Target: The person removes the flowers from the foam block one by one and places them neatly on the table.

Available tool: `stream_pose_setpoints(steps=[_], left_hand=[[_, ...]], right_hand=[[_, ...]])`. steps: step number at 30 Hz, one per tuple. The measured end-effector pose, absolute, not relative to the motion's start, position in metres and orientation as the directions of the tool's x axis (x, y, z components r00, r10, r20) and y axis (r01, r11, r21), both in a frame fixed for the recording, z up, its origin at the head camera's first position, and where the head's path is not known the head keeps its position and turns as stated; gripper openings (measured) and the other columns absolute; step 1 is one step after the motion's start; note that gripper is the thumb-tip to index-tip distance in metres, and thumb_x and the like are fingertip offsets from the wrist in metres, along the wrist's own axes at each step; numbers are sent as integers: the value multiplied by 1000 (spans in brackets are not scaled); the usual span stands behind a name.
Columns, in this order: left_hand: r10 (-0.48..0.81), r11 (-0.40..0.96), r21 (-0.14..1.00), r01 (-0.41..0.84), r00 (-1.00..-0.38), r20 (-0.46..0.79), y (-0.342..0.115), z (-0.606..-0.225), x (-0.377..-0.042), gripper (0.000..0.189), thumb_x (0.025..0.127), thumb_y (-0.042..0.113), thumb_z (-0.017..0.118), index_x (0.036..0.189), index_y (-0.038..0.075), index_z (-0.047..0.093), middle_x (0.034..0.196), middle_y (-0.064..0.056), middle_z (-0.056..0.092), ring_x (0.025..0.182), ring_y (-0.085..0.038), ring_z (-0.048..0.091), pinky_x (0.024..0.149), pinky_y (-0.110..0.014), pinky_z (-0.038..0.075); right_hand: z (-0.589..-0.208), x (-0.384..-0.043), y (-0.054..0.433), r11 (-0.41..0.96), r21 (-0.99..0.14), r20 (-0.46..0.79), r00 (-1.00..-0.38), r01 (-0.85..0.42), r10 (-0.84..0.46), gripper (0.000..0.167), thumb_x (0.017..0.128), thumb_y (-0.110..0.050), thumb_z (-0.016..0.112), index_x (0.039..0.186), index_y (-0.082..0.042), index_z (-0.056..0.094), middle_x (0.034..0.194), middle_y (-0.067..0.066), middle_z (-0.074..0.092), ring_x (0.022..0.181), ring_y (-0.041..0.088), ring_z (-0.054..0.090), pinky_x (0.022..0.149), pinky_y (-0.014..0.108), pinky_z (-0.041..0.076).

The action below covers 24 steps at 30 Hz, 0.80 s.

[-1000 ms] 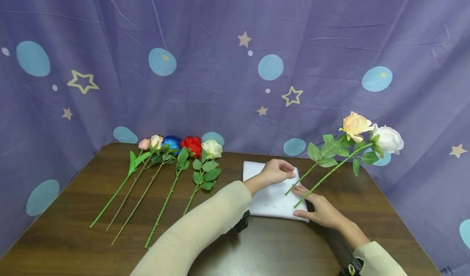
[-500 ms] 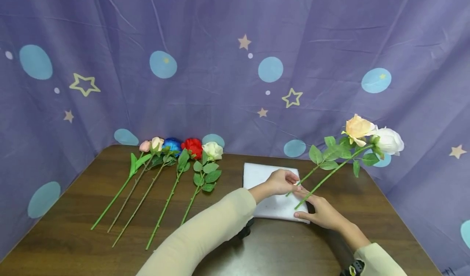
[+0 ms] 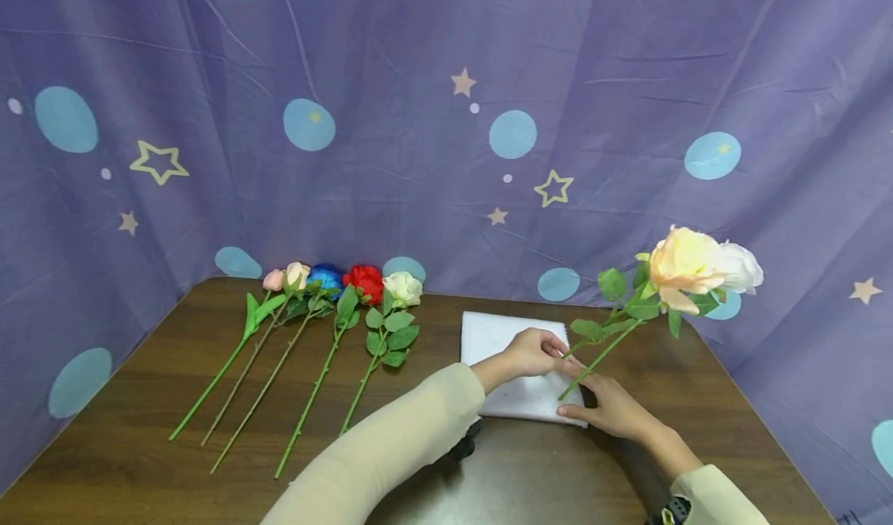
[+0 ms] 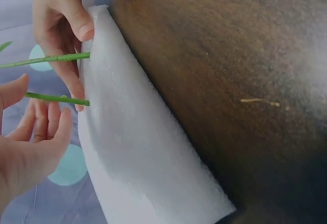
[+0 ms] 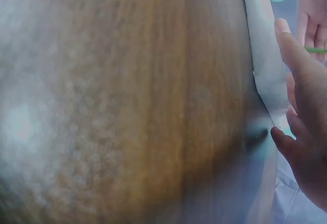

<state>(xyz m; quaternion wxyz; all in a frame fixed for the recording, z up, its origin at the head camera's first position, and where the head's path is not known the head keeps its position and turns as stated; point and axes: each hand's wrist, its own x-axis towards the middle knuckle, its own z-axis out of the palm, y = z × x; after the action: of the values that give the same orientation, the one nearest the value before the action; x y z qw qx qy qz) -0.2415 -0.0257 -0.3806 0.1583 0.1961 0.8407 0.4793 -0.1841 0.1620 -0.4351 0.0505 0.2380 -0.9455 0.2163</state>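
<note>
My left hand [image 3: 533, 352] pinches the stem of a peach rose [image 3: 687, 265] low down, just above the white foam block [image 3: 505, 331]. In the left wrist view, that stem [image 4: 71, 100] passes between the left hand's thumb and fingers, its end at the foam's surface. Beside it a white rose [image 3: 743, 267] leans to the right, its green stem [image 4: 66, 57] meeting the foam. My right hand [image 3: 617, 405] rests spread over the foam's right side, thumb near the front corner; the white rose's stem crosses in front of it. Both blooms overlap in the head view.
On the brown table [image 3: 174, 478] at the left lie a pink tulip [image 3: 274, 280], a cream rose [image 3: 298, 274], a blue rose [image 3: 325, 281], a red rose [image 3: 364, 282] and a white rose with leaves [image 3: 402, 288]. A purple curtain [image 3: 418, 106] hangs behind.
My left hand has come down to the peach rose's stem. The peach bloom has swung toward me and lower, now covering part of the white bloom. The right hand stays put.
</note>
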Motion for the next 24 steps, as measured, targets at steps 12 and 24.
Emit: stream_pose_setpoints(steps=[12, 24], left_hand=[[502, 241, 945, 223, -862, 75, -35, -370, -245, 16, 82, 5, 74, 96, -1, 71, 98, -14, 75, 86, -17, 71, 74, -13, 54], [443, 139, 930, 340, -862, 248, -41, -369, -248, 20, 82, 3, 73, 99, -6, 69, 98, -20, 74, 90, -30, 72, 71, -9, 52]], right_hand=[[-434, -185, 163, 759, -362, 262, -841, -541, -473, 64, 79, -34, 77, 134, -7, 56, 141, 16, 53, 129, 35, 51, 103, 37, 48], [-438, -186, 162, 745, -369, 281, -831, -555, -480, 66, 80, -36, 76, 135, -8, 55, 141, 14, 54, 131, 38, 47, 109, 3, 24]])
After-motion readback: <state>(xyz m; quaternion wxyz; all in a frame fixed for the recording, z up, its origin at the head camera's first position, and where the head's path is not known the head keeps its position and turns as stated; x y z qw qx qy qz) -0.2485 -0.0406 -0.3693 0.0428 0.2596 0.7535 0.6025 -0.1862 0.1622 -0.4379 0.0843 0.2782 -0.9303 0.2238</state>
